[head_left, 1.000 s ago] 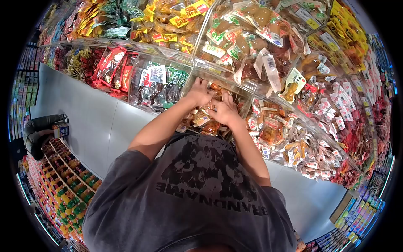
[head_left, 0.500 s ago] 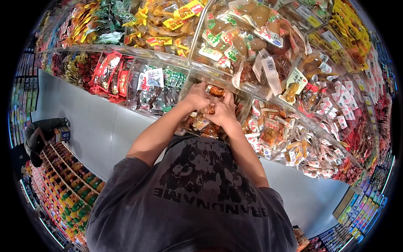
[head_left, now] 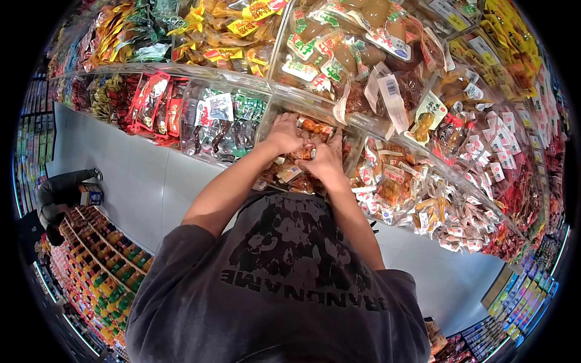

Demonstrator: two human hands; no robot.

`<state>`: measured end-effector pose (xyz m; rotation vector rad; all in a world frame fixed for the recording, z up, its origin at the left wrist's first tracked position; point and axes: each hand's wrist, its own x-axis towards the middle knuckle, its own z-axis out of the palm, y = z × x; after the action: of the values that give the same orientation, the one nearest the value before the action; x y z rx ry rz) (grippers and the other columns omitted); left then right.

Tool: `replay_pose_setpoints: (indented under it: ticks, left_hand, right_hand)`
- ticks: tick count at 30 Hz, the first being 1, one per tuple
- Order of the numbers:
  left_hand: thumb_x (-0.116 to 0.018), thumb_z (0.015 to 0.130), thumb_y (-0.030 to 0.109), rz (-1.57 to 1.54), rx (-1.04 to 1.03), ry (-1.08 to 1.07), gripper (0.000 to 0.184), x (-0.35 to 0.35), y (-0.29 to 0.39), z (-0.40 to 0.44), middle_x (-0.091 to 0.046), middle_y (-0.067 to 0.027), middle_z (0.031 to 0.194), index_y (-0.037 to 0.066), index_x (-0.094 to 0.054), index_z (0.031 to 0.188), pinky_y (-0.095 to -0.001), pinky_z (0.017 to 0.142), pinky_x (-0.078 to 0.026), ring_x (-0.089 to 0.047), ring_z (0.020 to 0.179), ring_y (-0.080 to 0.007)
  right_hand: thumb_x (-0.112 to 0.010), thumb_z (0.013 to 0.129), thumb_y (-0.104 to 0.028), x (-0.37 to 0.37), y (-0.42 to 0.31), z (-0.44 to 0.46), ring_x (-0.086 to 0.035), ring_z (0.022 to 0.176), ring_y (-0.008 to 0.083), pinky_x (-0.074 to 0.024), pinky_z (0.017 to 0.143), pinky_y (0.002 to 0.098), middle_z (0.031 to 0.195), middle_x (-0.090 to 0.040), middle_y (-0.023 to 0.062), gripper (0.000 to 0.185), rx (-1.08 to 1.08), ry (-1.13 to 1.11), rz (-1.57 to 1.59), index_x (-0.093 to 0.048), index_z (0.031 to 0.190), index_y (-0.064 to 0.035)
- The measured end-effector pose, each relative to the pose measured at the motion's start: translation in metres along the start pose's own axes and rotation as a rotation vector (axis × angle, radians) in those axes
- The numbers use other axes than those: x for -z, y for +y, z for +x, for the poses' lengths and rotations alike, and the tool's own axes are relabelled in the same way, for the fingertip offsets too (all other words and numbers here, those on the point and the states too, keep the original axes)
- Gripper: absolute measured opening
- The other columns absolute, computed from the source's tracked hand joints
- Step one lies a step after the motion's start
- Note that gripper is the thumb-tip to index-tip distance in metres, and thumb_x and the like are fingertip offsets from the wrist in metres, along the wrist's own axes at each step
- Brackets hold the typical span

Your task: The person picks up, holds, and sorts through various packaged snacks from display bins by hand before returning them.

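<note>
My left hand point(head_left: 287, 134) lies on the left side of a clear plastic bin, its fingers stretched over the vacuum-packed reddish-brown snacks. Across from it, my right hand point(head_left: 325, 158) rests on the same pile with fingers apart and the thumb pointing left. A shiny snack packet point(head_left: 316, 127) shows between the fingertips of both hands. Closer to my body, another snack packet point(head_left: 289, 173) with a pale label lies on the pile. Neither hand visibly lifts a packet; the undersides of the fingers are hidden.
Left of the bin is a compartment of dark snack packets point(head_left: 213, 130). To the right lie white-labelled snack packets point(head_left: 390, 178). Larger bagged snacks point(head_left: 345, 45) fill the raised tier behind clear dividers. At far left a person point(head_left: 57, 190) bends beside a shelf of jars point(head_left: 103, 260).
My hands have moved slightly apart, and more of the packet between them shows. The person at far left has shifted a little.
</note>
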<state>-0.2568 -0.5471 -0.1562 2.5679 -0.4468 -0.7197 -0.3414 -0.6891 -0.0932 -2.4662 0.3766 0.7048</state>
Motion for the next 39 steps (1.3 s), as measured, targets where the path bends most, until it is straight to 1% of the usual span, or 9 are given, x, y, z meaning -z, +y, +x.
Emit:
replay_pose_setpoints:
  ticks: [12, 17, 19, 20, 21, 23, 25, 31, 39]
  left_hand:
    - [-0.058, 0.089, 0.035, 0.14, -0.211, -0.211, 0.047, 0.024, 0.001, -0.022, -0.061, -0.0258, 0.13, 0.006, -0.073, 0.123, -0.0481, 0.117, -0.028, -0.045, 0.13, -0.038]
    - [-0.052, 0.092, 0.031, 0.094, -0.226, 0.035, 0.046, 0.011, 0.002, -0.042, -0.062, -0.023, 0.129, 0.007, -0.072, 0.126, -0.0522, 0.117, -0.025, -0.043, 0.132, -0.0426]
    - [-0.054, 0.089, 0.023, 0.094, -0.476, 0.244, 0.035, -0.018, -0.018, -0.033, -0.074, -0.0173, 0.107, 0.005, -0.077, 0.109, -0.0585, 0.112, -0.029, -0.059, 0.117, -0.0364]
    - [-0.059, 0.081, 0.021, 0.333, -0.463, -0.004, 0.027, 0.0, -0.008, -0.036, -0.075, -0.016, 0.101, 0.005, -0.078, 0.091, -0.0612, 0.106, -0.035, -0.061, 0.112, -0.0334]
    - [-0.062, 0.073, 0.022, 0.216, -0.631, 0.424, 0.023, -0.014, -0.019, -0.035, -0.074, -0.0142, 0.091, 0.005, -0.077, 0.078, -0.0583, 0.104, -0.041, -0.064, 0.106, -0.0336]
    - [-0.059, 0.087, 0.021, 0.334, -0.43, -0.044, 0.035, 0.0, -0.006, -0.032, -0.071, -0.0187, 0.115, 0.001, -0.074, 0.112, -0.0528, 0.114, -0.036, -0.056, 0.126, -0.0349]
    - [-0.053, 0.095, 0.023, 0.137, -0.225, 0.047, 0.045, -0.008, 0.001, -0.034, -0.061, -0.0238, 0.134, 0.0, -0.063, 0.133, -0.0541, 0.119, -0.03, -0.044, 0.138, -0.0346]
    - [-0.056, 0.094, 0.025, -0.272, -0.128, 0.212, 0.047, -0.01, 0.003, -0.041, -0.042, -0.0234, 0.152, 0.002, -0.061, 0.135, -0.0472, 0.12, -0.032, -0.04, 0.14, -0.0413]
    - [-0.057, 0.094, 0.026, -0.399, -0.222, 0.25, 0.04, -0.01, -0.002, -0.043, -0.04, -0.0261, 0.152, 0.003, -0.061, 0.127, -0.051, 0.119, -0.032, -0.037, 0.141, -0.0454]
  right_hand:
    - [-0.093, 0.066, -0.035, 0.01, 0.003, 0.0, -0.014, 0.154, 0.04, -0.02, 0.126, 0.0501, 0.167, -0.016, 0.0179, 0.079, 0.308, 0.022, -0.043, -0.065, 0.134, -0.0076]
    - [-0.092, 0.061, -0.036, 0.013, 0.009, 0.017, -0.023, 0.152, 0.0402, -0.023, 0.122, 0.055, 0.163, -0.03, 0.0192, 0.08, 0.49, -0.015, -0.146, -0.066, 0.13, -0.0075]
    - [-0.088, 0.064, -0.04, 0.017, 0.006, 0.023, -0.026, 0.151, 0.0409, -0.0263, 0.12, 0.0542, 0.162, -0.032, 0.0204, 0.078, 0.504, -0.044, -0.165, -0.065, 0.133, -0.0118]
    - [-0.087, 0.065, -0.042, 0.012, 0.01, 0.027, -0.032, 0.145, 0.0402, -0.0307, 0.117, 0.0535, 0.157, -0.038, 0.0187, 0.076, 0.554, 0.012, -0.195, -0.066, 0.132, -0.0154]
    - [-0.085, 0.066, -0.045, 0.005, 0.013, 0.033, -0.038, 0.14, 0.0396, -0.0351, 0.114, 0.0527, 0.152, -0.043, 0.0169, 0.073, 0.614, 0.073, -0.221, -0.067, 0.132, -0.0189]
    - [-0.089, 0.063, -0.038, 0.002, 0.01, 0.039, -0.04, 0.132, 0.0452, -0.0356, 0.112, 0.0529, 0.143, -0.044, 0.0231, 0.068, 0.624, 0.038, -0.141, -0.068, 0.125, -0.0179]
    - [-0.091, 0.059, -0.027, 0.0, 0.011, 0.038, -0.029, 0.137, 0.0474, -0.0315, 0.115, 0.0554, 0.149, -0.031, 0.0246, 0.078, 0.572, -0.046, -0.146, -0.063, 0.131, -0.0118]
    - [-0.09, 0.064, -0.034, -0.006, 0.007, 0.029, -0.033, 0.137, 0.0504, -0.0344, 0.116, 0.0539, 0.151, -0.027, 0.0264, 0.09, 0.533, 0.055, -0.104, -0.052, 0.143, -0.0143]
    - [-0.09, 0.059, -0.039, -0.014, 0.019, 0.043, -0.043, 0.129, 0.0438, -0.0353, 0.112, 0.0523, 0.137, -0.056, 0.0226, 0.081, 0.692, 0.16, -0.045, -0.065, 0.129, -0.0073]
